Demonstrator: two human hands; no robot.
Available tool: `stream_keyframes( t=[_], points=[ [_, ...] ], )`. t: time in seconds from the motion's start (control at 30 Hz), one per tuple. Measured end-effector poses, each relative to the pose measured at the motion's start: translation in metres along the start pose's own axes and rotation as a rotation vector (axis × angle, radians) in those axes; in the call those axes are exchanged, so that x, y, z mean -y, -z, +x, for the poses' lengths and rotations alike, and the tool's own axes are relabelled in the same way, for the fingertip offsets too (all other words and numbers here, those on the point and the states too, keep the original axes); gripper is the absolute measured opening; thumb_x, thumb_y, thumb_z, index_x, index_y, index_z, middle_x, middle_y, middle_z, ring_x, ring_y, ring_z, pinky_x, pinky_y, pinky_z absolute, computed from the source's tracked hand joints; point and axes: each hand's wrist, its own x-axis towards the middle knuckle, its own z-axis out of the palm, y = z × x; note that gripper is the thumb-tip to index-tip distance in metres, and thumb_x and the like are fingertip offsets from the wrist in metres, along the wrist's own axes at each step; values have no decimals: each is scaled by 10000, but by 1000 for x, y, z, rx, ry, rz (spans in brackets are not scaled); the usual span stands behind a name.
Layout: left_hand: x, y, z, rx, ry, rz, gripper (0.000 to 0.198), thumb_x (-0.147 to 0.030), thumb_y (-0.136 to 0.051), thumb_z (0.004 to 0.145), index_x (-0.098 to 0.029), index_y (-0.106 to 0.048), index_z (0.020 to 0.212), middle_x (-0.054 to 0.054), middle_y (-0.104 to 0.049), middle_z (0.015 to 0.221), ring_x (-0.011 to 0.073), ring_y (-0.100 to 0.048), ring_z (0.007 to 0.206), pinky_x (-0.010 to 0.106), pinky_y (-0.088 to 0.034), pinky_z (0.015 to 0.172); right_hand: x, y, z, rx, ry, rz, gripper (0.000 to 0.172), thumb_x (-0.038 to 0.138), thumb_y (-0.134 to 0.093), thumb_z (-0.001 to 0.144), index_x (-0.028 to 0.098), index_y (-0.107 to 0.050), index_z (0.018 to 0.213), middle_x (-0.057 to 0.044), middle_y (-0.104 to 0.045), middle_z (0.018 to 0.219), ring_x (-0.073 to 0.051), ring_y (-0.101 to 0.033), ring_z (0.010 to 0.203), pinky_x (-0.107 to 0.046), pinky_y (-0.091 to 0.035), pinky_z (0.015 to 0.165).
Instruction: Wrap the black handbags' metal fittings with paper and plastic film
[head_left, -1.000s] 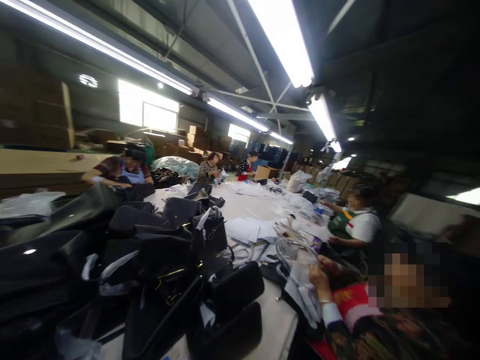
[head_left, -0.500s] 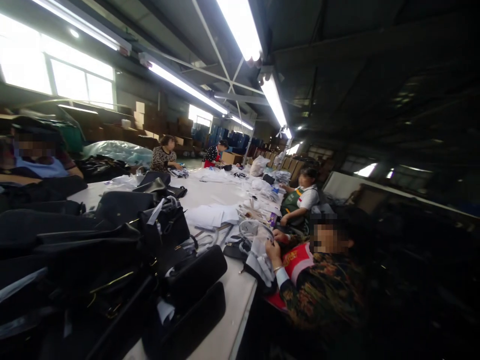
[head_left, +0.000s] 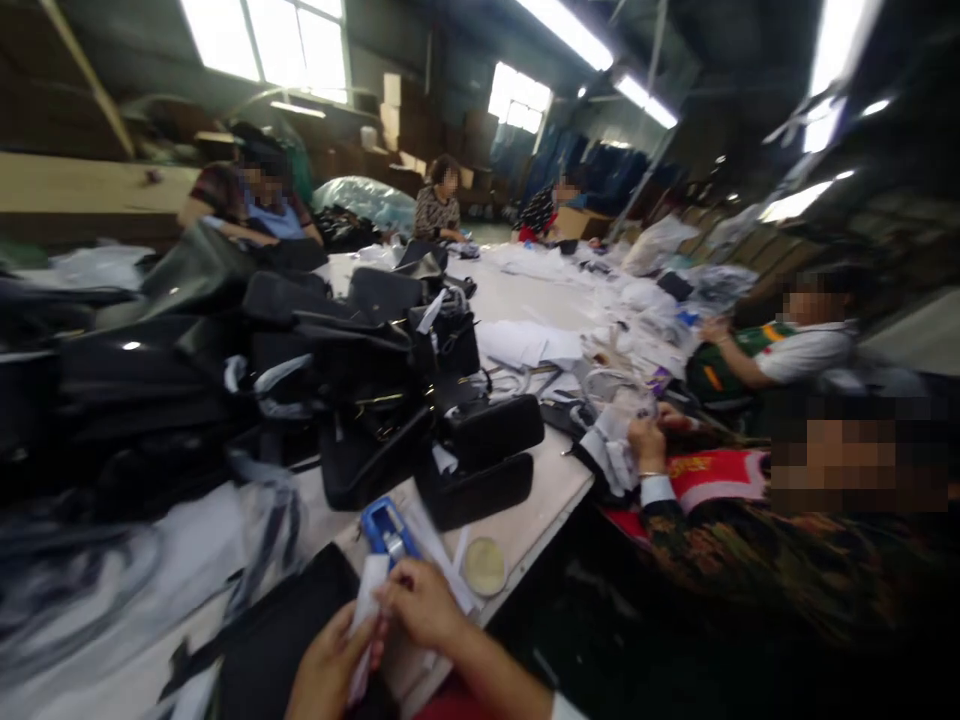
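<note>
At the bottom of the head view, my left hand (head_left: pixel 335 655) is closed around a white wrapped strip (head_left: pixel 370 583), possibly a paper-covered strap. My right hand (head_left: pixel 426 603) pinches the same strip near its middle, fingertips close to the left hand's fingers. Just beyond the strip's upper end is a blue tape dispenser (head_left: pixel 388 530) on the table. To its right lies a round yellowish disc (head_left: pixel 484 566), which looks like a roll of tape. A flat black bag piece (head_left: pixel 289 630) lies left of my hands.
Black handbags (head_left: pixel 480 420) are heaped across the table's left and middle. White wrapping (head_left: pixel 187 550) and straps lie at front left. A co-worker in a red apron (head_left: pixel 720 480) handles a bag at the right; other people sit around the table (head_left: pixel 559 465), whose edge runs diagonally.
The view has swung down and left. Both my hands, the white strip and the blue tape dispenser have come into view; the handbags now appear farther right.
</note>
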Motion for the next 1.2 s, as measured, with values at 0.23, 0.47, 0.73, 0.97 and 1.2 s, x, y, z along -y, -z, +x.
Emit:
stream_keyframes(
  t=[0.23, 0.47, 0.73, 0.97, 1.2],
  points=[
    [20, 14, 16, 138, -71, -102, 431, -531, -739, 670, -141, -605, 795, -6, -591, 605, 84, -470, 475, 176, -312, 410, -39, 73, 3, -145, -32, -140, 282, 398, -442, 886, 184, -558, 743, -4, -581, 683, -155, -541, 664, -249, -406, 631],
    [24, 15, 20, 152, -98, -110, 394, -503, -727, 699, -141, -596, 780, 3, -595, 635, 86, -477, 493, 176, -329, 423, -57, 48, -18, -43, -12, -308, 260, 373, -484, 876, 190, -635, 771, -17, -608, 765, -180, -571, 765, -261, -398, 707],
    [20, 15, 15, 120, -107, -133, 390, -501, -734, 690, -145, -596, 767, -4, -596, 607, 88, -489, 483, 177, -326, 421, -51, 30, -8, -60, -30, -372, 158, 297, -565, 815, 189, -651, 737, -14, -564, 779, -171, -560, 741, -258, -380, 688],
    [21, 16, 17, 126, -115, -154, 380, -500, -718, 711, -148, -603, 798, -8, -595, 604, 89, -491, 478, 175, -322, 415, -40, 32, -30, -93, 4, -229, 234, 358, -529, 843, 192, -598, 693, -1, -590, 727, -161, -560, 722, -251, -401, 686],
    [23, 16, 17, 129, -114, -151, 375, -497, -710, 723, -148, -591, 790, -11, -588, 600, 89, -490, 489, 175, -329, 429, -64, 24, -45, -24, -307, 110, 375, 559, -550, 756, 190, -517, 699, 33, -535, 534, -89, -369, 392, -212, -298, 396]
  ],
)
